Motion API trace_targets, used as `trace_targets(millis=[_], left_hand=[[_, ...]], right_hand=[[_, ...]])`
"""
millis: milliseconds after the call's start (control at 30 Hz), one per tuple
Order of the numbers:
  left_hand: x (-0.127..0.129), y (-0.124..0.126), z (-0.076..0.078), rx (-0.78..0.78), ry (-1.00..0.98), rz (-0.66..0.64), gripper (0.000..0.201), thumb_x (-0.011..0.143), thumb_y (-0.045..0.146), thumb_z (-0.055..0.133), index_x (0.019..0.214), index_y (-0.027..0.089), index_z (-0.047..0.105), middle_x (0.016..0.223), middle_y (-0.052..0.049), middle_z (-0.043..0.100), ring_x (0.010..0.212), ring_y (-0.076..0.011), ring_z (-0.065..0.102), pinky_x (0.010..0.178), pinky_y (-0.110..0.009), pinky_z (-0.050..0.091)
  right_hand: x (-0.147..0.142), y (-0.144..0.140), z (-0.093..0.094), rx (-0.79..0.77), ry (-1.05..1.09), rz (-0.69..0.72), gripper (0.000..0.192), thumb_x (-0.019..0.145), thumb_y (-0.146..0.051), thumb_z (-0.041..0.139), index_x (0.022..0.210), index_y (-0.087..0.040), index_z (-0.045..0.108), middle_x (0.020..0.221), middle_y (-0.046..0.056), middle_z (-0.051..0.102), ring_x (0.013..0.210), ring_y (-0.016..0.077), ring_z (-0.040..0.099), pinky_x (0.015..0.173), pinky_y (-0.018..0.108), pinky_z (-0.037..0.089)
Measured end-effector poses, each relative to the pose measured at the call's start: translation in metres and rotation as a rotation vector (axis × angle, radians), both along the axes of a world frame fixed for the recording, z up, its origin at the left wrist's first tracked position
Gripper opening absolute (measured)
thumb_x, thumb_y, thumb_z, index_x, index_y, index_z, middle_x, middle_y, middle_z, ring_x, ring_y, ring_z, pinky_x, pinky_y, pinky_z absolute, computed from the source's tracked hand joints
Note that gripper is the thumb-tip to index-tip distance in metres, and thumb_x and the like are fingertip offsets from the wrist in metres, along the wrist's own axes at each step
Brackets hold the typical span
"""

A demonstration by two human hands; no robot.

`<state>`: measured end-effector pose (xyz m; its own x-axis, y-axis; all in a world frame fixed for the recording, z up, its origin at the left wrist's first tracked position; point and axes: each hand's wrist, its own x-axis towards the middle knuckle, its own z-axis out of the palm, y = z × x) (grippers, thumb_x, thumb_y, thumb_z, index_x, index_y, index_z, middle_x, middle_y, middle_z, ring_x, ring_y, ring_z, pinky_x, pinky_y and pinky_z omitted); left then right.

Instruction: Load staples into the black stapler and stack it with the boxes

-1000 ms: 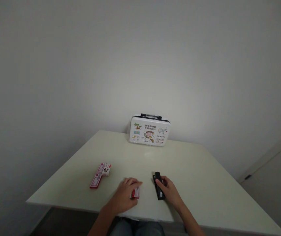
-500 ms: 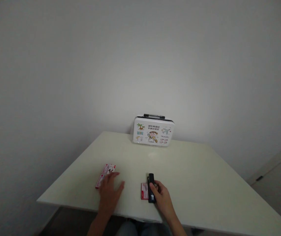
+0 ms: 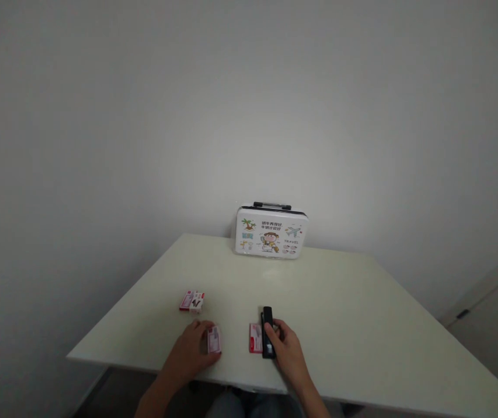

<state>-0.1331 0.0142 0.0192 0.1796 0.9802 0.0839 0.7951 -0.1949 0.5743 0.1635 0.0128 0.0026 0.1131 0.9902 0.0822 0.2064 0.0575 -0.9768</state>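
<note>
My right hand (image 3: 284, 350) rests on a black stapler (image 3: 267, 330) lying on the pale table (image 3: 340, 325), fingers wrapped over its near end. A small red and white box (image 3: 255, 338) lies flat just left of the stapler. My left hand (image 3: 191, 351) holds another small red and white box (image 3: 214, 339) at its fingertips, near the table's front edge. Further left and back sit two more small red and white boxes (image 3: 192, 301), side by side.
A white case with cartoon prints and a black handle (image 3: 271, 231) stands upright at the table's back edge against the wall. The table's front edge runs just under my wrists. A door (image 3: 488, 325) shows at the right.
My left hand set one box beside the stapler, reached left to the other boxes, and drew one back toward the front edge. My right hand stayed on the stapler.
</note>
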Motion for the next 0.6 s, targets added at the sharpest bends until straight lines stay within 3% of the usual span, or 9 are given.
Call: trace_targets(millis=[100, 200, 300, 400, 467, 533, 600], left_hand=[[0.046, 0.009, 0.015, 0.121, -0.08, -0.138, 0.062, 0.062, 0.038, 0.082, 0.12, 0.026, 0.062, 0.132, -0.01, 0.055, 0.123, -0.031, 0.05, 0.105, -0.041, 0.039], [0.096, 0.013, 0.023, 0.092, -0.093, -0.273, 0.062, 0.063, 0.035, 0.082, 0.121, 0.029, 0.062, 0.124, -0.007, 0.061, 0.117, -0.0298, 0.053, 0.099, -0.039, 0.041], [0.116, 0.019, 0.023, 0.05, -0.063, -0.351, 0.067, 0.06, 0.042, 0.086, 0.121, 0.029, 0.062, 0.12, -0.006, 0.064, 0.113, -0.0296, 0.054, 0.096, -0.038, 0.042], [0.088, 0.039, 0.023, 0.157, -0.073, -0.299, 0.07, 0.07, 0.049, 0.08, 0.134, 0.032, 0.056, 0.134, -0.004, 0.059, 0.123, -0.0267, 0.05, 0.105, -0.037, 0.038], [0.047, 0.06, 0.027, 0.248, -0.043, -0.039, 0.042, 0.091, 0.045, 0.056, 0.132, 0.033, 0.058, 0.136, 0.0, 0.059, 0.125, -0.0212, 0.05, 0.11, -0.035, 0.035], [0.0, 0.076, 0.029, 0.252, -0.029, 0.131, 0.043, 0.099, 0.032, 0.034, 0.136, 0.024, 0.056, 0.14, -0.005, 0.056, 0.127, -0.0225, 0.048, 0.112, -0.041, 0.032], [-0.043, 0.082, 0.026, 0.223, -0.007, 0.226, 0.045, 0.097, 0.03, 0.036, 0.136, 0.021, 0.056, 0.14, -0.008, 0.056, 0.127, -0.0278, 0.048, 0.109, -0.048, 0.033]], right_hand=[[0.0, 0.0, 0.002, -0.001, -0.004, -0.008, 0.058, 0.086, -0.068, 0.059, 0.109, -0.016, 0.07, 0.067, -0.001, 0.054, 0.061, 0.0171, 0.048, 0.054, 0.027, 0.037], [0.0, 0.002, 0.002, 0.014, -0.006, -0.01, 0.06, 0.085, -0.069, 0.059, 0.108, -0.015, 0.07, 0.067, -0.001, 0.056, 0.06, 0.0167, 0.048, 0.055, 0.027, 0.038], [0.001, 0.003, 0.0, 0.015, -0.008, -0.02, 0.06, 0.084, -0.07, 0.06, 0.106, -0.015, 0.071, 0.066, -0.001, 0.056, 0.059, 0.0161, 0.047, 0.055, 0.026, 0.038], [0.002, 0.004, 0.0, -0.005, 0.014, -0.019, 0.06, 0.084, -0.07, 0.061, 0.106, -0.016, 0.07, 0.066, -0.002, 0.055, 0.059, 0.0157, 0.047, 0.054, 0.026, 0.037], [0.002, 0.003, 0.002, -0.013, 0.034, -0.009, 0.058, 0.085, -0.068, 0.061, 0.107, -0.015, 0.07, 0.067, -0.002, 0.054, 0.06, 0.0157, 0.047, 0.053, 0.026, 0.036], [0.002, 0.002, 0.003, -0.012, 0.045, -0.004, 0.056, 0.086, -0.067, 0.061, 0.107, -0.016, 0.07, 0.068, -0.001, 0.054, 0.061, 0.0158, 0.048, 0.054, 0.026, 0.036], [0.001, 0.001, 0.002, -0.009, 0.044, -0.006, 0.055, 0.086, -0.066, 0.061, 0.107, -0.016, 0.07, 0.068, -0.001, 0.054, 0.062, 0.0162, 0.048, 0.055, 0.026, 0.036]])
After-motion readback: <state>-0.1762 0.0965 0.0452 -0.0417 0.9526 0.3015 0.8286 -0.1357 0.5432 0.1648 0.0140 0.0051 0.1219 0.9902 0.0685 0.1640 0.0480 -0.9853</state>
